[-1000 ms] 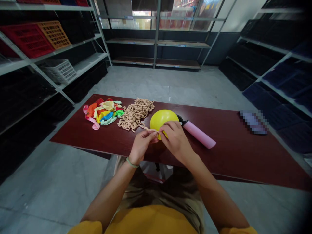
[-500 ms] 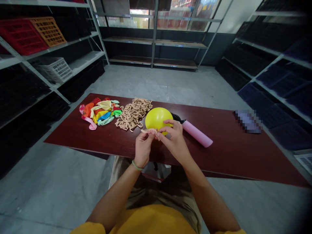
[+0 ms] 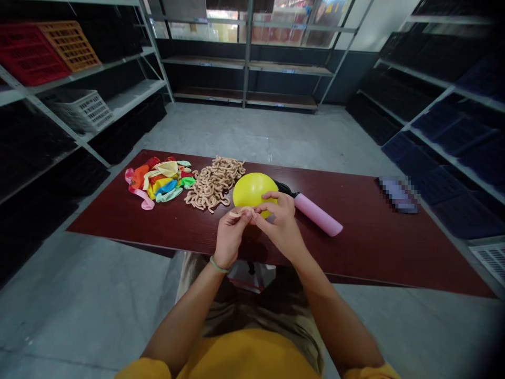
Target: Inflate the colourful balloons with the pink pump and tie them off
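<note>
A blown-up yellow balloon (image 3: 254, 188) rests on the dark red table just beyond my fingertips, its neck turned toward me and mostly hidden by my fingers. My left hand (image 3: 230, 236) is closed, thumb and forefinger pinching a short beige cord-like band (image 3: 236, 213) at the neck. Opposite it, my right hand (image 3: 281, 218) pinches the balloon's neck end with thumb and forefinger, while another finger lies against the balloon's side. The fingertips of both hands nearly meet. To the left lies a heap of similar curly beige bands (image 3: 213, 184).
Flat, uninflated balloons (image 3: 163, 181) in many colours lie at the table's left. A pink hand pump (image 3: 317, 214) with a black end lies right of the balloon. A blurred-out flat object (image 3: 397, 193) sits far right on the table (image 3: 374, 247). Shelves with crates surround the area.
The view has shifted slightly. Both hands stay at the balloon's neck with only small finger movement, and the beige band's end by the right fingers shows less now.
</note>
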Available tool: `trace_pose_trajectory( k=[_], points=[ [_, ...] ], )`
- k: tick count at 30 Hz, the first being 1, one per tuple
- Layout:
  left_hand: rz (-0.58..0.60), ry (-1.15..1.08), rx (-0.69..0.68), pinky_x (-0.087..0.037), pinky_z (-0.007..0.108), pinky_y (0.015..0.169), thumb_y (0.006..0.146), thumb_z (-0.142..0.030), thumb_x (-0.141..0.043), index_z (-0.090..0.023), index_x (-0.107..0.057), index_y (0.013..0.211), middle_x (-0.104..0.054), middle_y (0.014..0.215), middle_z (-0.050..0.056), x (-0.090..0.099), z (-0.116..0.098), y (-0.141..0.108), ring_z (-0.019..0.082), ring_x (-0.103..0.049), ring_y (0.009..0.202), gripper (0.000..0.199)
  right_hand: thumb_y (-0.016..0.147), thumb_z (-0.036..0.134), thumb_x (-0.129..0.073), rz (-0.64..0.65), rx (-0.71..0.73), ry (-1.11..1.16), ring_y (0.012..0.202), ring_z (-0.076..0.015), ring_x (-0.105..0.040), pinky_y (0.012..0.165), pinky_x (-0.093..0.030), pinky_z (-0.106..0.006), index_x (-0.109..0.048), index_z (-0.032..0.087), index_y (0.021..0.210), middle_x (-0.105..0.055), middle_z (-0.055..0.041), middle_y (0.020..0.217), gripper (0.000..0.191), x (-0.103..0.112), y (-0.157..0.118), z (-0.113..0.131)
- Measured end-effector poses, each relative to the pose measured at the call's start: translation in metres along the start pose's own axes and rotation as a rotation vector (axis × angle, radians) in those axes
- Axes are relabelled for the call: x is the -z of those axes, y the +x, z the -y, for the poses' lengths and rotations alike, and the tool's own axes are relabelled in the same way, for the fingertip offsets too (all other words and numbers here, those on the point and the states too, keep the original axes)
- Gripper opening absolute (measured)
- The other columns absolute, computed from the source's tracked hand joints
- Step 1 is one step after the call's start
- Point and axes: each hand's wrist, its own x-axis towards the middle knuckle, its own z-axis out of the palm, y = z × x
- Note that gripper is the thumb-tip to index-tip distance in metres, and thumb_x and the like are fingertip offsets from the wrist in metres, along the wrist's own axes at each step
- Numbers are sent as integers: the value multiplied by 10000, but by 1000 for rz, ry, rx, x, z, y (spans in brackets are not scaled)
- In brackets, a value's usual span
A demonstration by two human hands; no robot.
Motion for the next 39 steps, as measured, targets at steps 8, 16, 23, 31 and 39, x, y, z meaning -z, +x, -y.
trace_pose_trajectory(
  k=[8,16,23,31,39],
  points=[
    [-43,287,-105,-482,251,755,805,-302,-696,-158,-714,821,-701,811,32,3,-1,4,145,-621,773,146,775,146,-639,-141,104,-133,1000,-259,-476,915,-427,-450,-597,222,731,-572,-72,975,97,-11,1,4],
    [-43,116,-87,-491,240,686,793,-244,-692,-172,-664,847,-658,735,-9,4,-6,7,108,-594,629,95,888,260,-611,-5,137,72,1027,-233,-507,947,-442,-435,-684,245,853,-582,-59,995,83,2,3,-3],
    [56,-55,-33,-470,208,604,793,-217,-709,-178,-664,861,-640,719,-19,9,0,7,81,-566,565,91,860,266,-657,63,125,53,1052,-240,-517,967,-439,-449,-727,270,897,-582,-58,1018,78,11,9,-1],
    [57,55,-104,-497,231,647,815,-249,-704,-178,-644,885,-653,738,-11,7,-6,3,94,-602,594,115,854,272,-676,112,81,37,1055,-252,-515,952,-436,-466,-746,270,919,-583,-66,1030,96,12,9,-1],
    [43,127,-172,-499,232,642,825,-267,-697,-184,-636,901,-652,746,-10,6,-6,2,101,-610,613,128,861,235,-664,131,93,73,1034,-234,-521,956,-428,-431,-752,257,949,-595,-66,1028,127,13,8,-1]
  ],
)
